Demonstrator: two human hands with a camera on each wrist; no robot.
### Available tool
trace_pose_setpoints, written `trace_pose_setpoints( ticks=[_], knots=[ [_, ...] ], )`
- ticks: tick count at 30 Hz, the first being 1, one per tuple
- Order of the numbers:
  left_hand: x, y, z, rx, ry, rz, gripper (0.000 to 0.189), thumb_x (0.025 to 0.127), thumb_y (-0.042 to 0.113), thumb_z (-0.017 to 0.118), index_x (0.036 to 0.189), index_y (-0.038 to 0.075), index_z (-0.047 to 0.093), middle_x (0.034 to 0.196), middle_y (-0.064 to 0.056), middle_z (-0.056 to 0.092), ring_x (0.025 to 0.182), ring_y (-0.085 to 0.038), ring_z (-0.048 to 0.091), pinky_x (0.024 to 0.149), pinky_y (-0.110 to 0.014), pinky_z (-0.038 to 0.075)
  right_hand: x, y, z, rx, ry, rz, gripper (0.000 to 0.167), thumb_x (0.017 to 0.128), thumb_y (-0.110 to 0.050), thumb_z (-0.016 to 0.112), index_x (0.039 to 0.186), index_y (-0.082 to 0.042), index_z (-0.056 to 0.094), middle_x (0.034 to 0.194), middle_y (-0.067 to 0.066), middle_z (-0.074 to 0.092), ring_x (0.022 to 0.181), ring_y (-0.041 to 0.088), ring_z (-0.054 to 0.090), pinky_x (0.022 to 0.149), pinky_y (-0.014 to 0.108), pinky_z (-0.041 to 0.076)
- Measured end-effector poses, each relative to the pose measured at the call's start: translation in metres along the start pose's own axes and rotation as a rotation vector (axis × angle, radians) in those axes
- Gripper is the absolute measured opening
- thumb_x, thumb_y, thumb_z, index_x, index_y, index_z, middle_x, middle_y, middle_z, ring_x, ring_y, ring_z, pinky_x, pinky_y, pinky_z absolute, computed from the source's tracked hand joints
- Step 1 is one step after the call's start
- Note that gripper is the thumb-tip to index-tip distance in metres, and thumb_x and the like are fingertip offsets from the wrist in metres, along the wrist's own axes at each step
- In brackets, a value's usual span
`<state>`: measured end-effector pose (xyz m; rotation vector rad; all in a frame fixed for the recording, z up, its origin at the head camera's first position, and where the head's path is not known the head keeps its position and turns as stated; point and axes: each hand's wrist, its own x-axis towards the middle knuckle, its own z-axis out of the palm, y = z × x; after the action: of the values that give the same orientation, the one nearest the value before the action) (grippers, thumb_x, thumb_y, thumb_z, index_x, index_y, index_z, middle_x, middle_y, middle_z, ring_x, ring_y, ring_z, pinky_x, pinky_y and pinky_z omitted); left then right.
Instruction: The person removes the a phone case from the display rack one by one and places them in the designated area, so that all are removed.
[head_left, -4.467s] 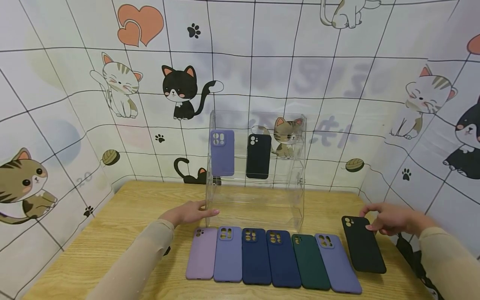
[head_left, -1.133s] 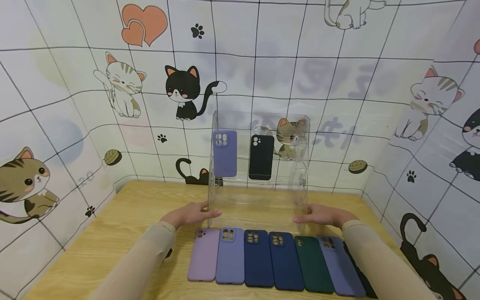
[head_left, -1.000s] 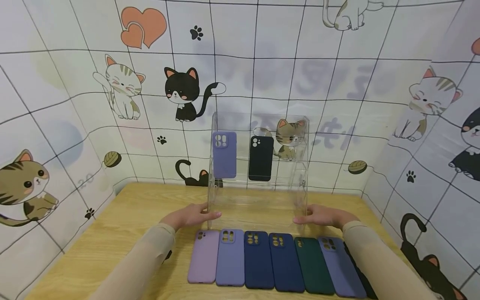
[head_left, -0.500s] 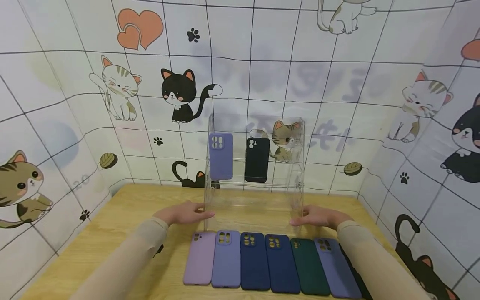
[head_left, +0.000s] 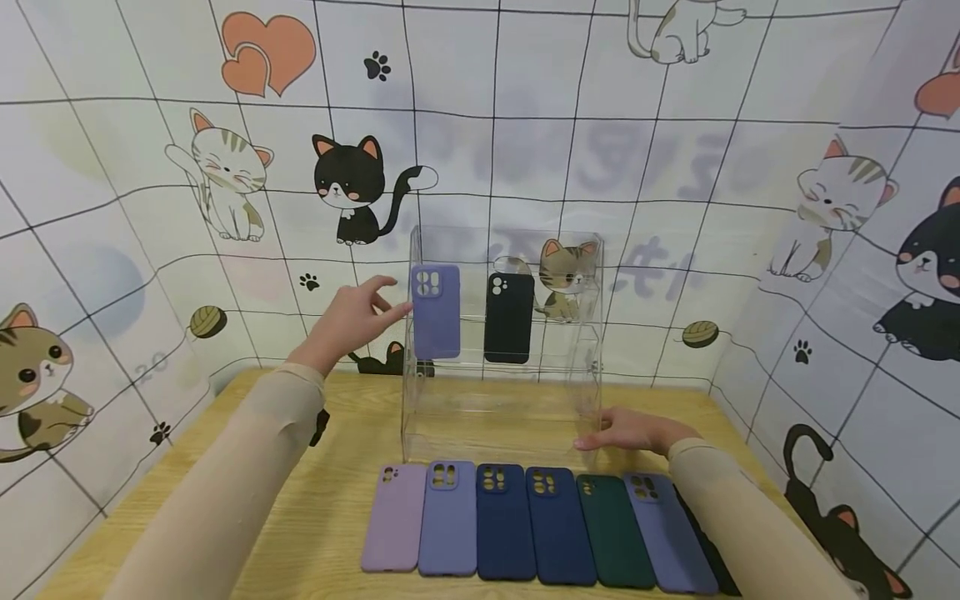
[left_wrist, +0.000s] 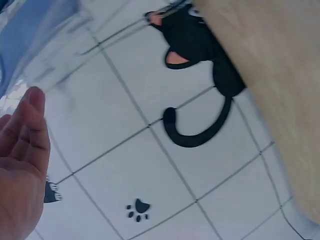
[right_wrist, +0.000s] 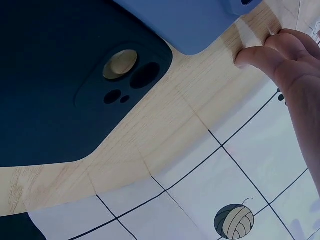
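A clear plastic display stand with stepped shelves stands against the wall. On its upper part lean a purple phone case and a black phone case. My left hand is raised at the stand's left side, fingers loosely extended and holding nothing, with a fingertip close to the purple case; whether it touches is unclear. Low on the right side, my right hand holds the stand's edge, thumb in front; its other fingers are partly hidden.
In front of the stand lies a row of phone cases: lilac, purple, two navy ones, green, and another purple. A black case is mostly covered by the right sleeve in the head view. Cat-print sheeting surrounds the wooden table.
The right hand set down a black case at the row's right end and took the stand's right side. Lately the left hand has left the stand's lower left and risen beside the purple case.
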<state>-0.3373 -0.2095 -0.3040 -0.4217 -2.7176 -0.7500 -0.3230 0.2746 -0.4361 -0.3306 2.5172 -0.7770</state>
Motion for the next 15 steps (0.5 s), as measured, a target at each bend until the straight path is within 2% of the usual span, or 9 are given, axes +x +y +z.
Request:
trace_pose_setpoints(
  ticks=[3, 8, 12, 15],
  knots=[
    [0.007, 0.015, -0.006, 0.001, 0.066, 0.032, 0.069, 0.103, 0.046, 0.069, 0.159, 0.012, 0.046, 0.104, -0.011, 0.077, 0.078, -0.026, 0.069, 0.078, -0.044, 0.057, 0.0, 0.0, 0.0, -0.011, -0.001, -0.001, 0.11, 0.089, -0.068, 0.074, 0.165, 0.0, 0.033, 0.169, 0.03, 0.035, 0.155, 0.055, 0.035, 0.117, 0.071, 0.041],
    [0.018, 0.03, -0.005, 0.048, 0.09, 0.056, 0.069, 0.102, 0.036, 0.074, 0.16, 0.014, 0.044, 0.085, -0.004, 0.059, 0.065, -0.02, 0.048, 0.066, -0.036, 0.042, 0.0, 0.0, -0.001, -0.009, 0.005, 0.005, 0.111, 0.088, -0.069, 0.074, 0.165, 0.0, 0.035, 0.169, 0.029, 0.036, 0.155, 0.054, 0.035, 0.118, 0.07, 0.041],
    [0.022, 0.036, -0.003, 0.051, 0.069, 0.021, 0.07, 0.101, 0.034, 0.075, 0.162, 0.019, 0.043, 0.081, -0.004, 0.048, 0.071, -0.021, 0.044, 0.068, -0.038, 0.039, 0.0, 0.001, 0.0, -0.012, 0.008, 0.0, 0.108, 0.089, -0.069, 0.074, 0.165, -0.002, 0.036, 0.169, 0.028, 0.037, 0.155, 0.053, 0.036, 0.118, 0.07, 0.041],
    [0.022, 0.036, -0.001, 0.057, 0.066, 0.009, 0.068, 0.101, 0.032, 0.075, 0.161, 0.02, 0.046, 0.089, -0.009, 0.057, 0.082, -0.025, 0.054, 0.073, -0.041, 0.044, 0.0, 0.001, 0.001, -0.02, 0.006, 0.0, 0.105, 0.09, -0.068, 0.073, 0.165, -0.003, 0.036, 0.168, 0.028, 0.038, 0.154, 0.053, 0.037, 0.117, 0.07, 0.041]
  ],
)
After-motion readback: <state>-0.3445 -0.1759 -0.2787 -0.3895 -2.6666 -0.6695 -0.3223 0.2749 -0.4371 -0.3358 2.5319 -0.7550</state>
